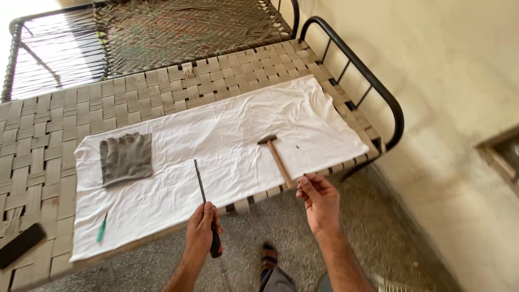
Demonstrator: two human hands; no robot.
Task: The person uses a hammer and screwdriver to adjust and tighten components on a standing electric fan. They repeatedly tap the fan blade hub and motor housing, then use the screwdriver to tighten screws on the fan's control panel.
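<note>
My left hand (201,227) grips the dark red-and-black handle of a long tool with a thin dark metal shaft (200,179), a file or screwdriver, pointing up over the white cloth (227,140). My right hand (319,197) is raised at the cot's edge, thumb and fingertips pinched together; whether something tiny is between them I cannot tell. A wooden-handled hammer (277,156) lies on the cloth just above the right hand. A small dark speck (297,146) lies on the cloth near the hammer head.
The cloth covers a woven-strap cot (43,135) with a black metal frame (373,86). Grey gloves (126,158) and a small green screwdriver (101,229) lie on the cloth's left; a black phone (20,244) is on the straps. A wall stands to the right.
</note>
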